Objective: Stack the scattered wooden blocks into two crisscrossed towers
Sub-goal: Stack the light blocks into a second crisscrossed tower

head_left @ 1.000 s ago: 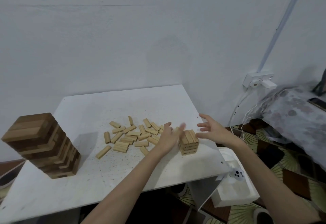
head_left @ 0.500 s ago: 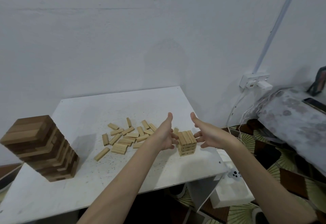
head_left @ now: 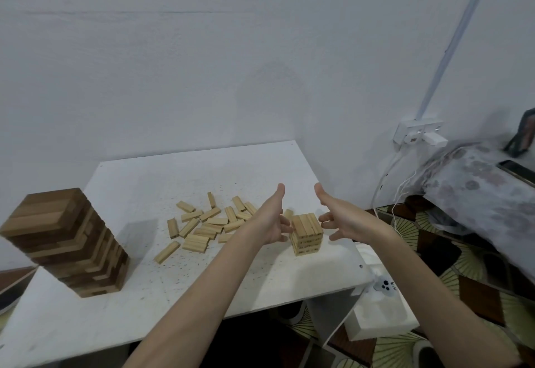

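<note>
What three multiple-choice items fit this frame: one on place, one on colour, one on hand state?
1. Where does the small tower stand?
A. near the table's right edge
B. at the table's far left
C. on the floor

2. How does the tall tower look?
A. all pale wood
B. mixed dark and light brown
C. painted white

3. How are the hands?
A. both clenched on loose blocks
B. one out of view
C. both open, flanking the small tower

Key:
1 A: it sits by the right edge of the white table.
2 B: its layers alternate dark and light.
3 C: left hand and right hand show extended fingers and raised thumbs on either side of it; contact cannot be told.
</note>
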